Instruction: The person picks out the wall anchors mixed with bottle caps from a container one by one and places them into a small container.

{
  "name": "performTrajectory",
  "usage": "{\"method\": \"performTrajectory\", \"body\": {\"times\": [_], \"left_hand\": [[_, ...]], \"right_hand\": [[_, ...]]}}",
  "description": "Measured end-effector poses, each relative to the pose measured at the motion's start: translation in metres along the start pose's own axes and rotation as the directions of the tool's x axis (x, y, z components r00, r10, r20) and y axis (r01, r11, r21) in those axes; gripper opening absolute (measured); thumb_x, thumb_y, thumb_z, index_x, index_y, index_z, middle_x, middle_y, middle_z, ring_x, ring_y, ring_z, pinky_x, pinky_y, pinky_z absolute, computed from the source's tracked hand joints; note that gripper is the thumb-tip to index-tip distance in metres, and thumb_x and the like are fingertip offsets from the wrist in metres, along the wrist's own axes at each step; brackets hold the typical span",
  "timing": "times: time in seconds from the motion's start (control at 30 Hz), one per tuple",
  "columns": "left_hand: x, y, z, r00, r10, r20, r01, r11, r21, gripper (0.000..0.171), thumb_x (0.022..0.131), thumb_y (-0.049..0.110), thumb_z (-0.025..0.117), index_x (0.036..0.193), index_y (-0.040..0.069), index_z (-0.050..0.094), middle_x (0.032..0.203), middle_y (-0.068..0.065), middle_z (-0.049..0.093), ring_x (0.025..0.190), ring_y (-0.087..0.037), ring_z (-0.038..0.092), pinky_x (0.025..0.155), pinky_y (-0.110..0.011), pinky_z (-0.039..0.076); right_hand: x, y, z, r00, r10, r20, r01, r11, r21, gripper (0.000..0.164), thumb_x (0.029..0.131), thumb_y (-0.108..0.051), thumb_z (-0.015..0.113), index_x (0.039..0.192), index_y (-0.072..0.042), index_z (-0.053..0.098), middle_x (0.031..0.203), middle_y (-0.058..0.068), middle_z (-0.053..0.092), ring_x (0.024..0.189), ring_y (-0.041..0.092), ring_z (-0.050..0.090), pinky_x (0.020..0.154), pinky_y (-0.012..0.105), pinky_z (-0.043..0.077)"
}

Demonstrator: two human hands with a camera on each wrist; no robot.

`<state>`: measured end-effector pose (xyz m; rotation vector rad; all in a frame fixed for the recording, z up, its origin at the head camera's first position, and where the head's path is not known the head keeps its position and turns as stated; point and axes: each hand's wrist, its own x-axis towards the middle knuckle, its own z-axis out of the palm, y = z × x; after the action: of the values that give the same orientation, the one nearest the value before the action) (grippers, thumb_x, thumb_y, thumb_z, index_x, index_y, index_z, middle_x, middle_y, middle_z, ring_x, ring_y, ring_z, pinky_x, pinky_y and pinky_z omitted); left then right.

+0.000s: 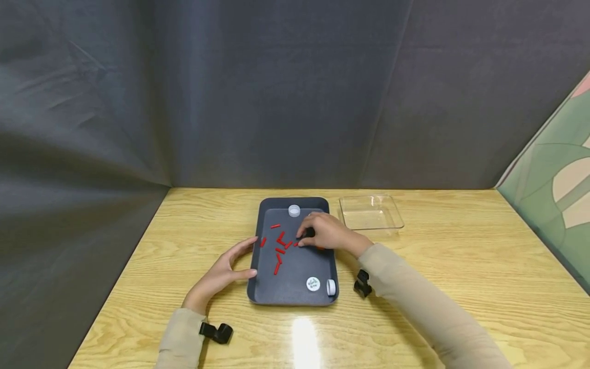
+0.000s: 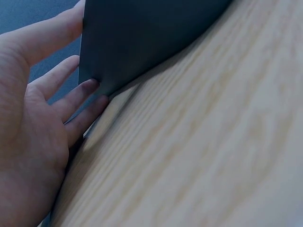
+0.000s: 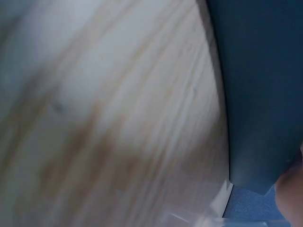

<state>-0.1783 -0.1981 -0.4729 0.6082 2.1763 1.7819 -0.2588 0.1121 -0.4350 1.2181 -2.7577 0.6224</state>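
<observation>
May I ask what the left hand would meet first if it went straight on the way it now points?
The left hand would most likely meet the left side of the dark tray first; they seem to touch, though the exact contact is hard to judge.

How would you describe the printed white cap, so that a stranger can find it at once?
On the wooden table lies a dark tray. Inside, toward its near right corner in the head view, is the printed white cap. Unlike the plain white cap standing on edge just to its right, it lies flat, dark print facing up.
</observation>
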Motion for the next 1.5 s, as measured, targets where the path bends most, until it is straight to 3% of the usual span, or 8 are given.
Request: {"method": "performTrajectory", "body": {"times": [0.23, 0.57, 0.77, 1.17, 1.5], "left_hand": [[-0.002, 0.001, 0.000, 1.000, -0.010, -0.012, 0.010, 1.000, 0.020, 0.078, 0.087, 0.008, 0.076, 0.154, 0.015, 0.037, 0.157, -0.010, 0.034, 0.142, -0.036, 0.031, 0.114, -0.061, 0.017], [0.001, 0.001, 0.000, 1.000, 0.013, 0.007, -0.012, 1.000, -0.006, 0.078, 0.087, 0.003, 0.074, 0.154, 0.008, 0.035, 0.157, -0.012, 0.034, 0.143, -0.036, 0.030, 0.114, -0.059, 0.019], [0.000, 0.001, 0.000, 1.000, 0.007, 0.002, -0.007, 1.000, 0.006, 0.078, 0.087, 0.006, 0.075, 0.154, 0.010, 0.035, 0.158, -0.011, 0.033, 0.143, -0.036, 0.031, 0.114, -0.061, 0.018], [0.001, -0.001, 0.000, 1.000, 0.000, 0.007, 0.000, 1.000, -0.008, 0.077, 0.087, 0.006, 0.075, 0.154, 0.012, 0.036, 0.158, -0.011, 0.033, 0.142, -0.036, 0.031, 0.114, -0.060, 0.018], [0.000, 0.000, 0.000, 1.000, 0.001, -0.001, -0.001, 1.000, -0.002, 0.077, 0.087, 0.007, 0.076, 0.154, 0.011, 0.037, 0.157, -0.010, 0.034, 0.143, -0.036, 0.030, 0.114, -0.061, 0.016]], "right_hand": [[0.001, 0.000, 0.005, 0.999, 0.019, 0.026, -0.018, 0.998, -0.061, 0.019, 0.078, -0.040, 0.084, 0.089, -0.026, 0.078, 0.085, -0.014, 0.063, 0.085, 0.010, 0.057, 0.081, 0.032, 0.047], [0.003, 0.002, 0.006, 0.999, 0.022, 0.024, -0.020, 0.997, -0.080, 0.015, 0.078, -0.041, 0.084, 0.076, -0.030, 0.074, 0.073, -0.019, 0.056, 0.076, 0.006, 0.051, 0.074, 0.029, 0.043], [0.002, 0.001, 0.006, 1.000, 0.027, 0.016, -0.025, 0.997, -0.078, 0.014, 0.080, -0.041, 0.082, 0.076, -0.030, 0.074, 0.073, -0.020, 0.057, 0.075, 0.005, 0.051, 0.074, 0.029, 0.044], [-0.001, -0.001, 0.000, 0.999, 0.050, -0.005, -0.049, 0.997, 0.063, 0.010, 0.084, -0.033, 0.081, 0.080, -0.025, 0.075, 0.080, -0.017, 0.063, 0.079, 0.005, 0.056, 0.075, 0.028, 0.048], [-0.001, -0.005, -0.020, 0.998, 0.061, 0.000, -0.061, 0.984, 0.165, 0.006, 0.087, -0.028, 0.079, 0.084, -0.023, 0.075, 0.085, -0.015, 0.065, 0.082, 0.012, 0.060, 0.072, 0.029, 0.049]]}}
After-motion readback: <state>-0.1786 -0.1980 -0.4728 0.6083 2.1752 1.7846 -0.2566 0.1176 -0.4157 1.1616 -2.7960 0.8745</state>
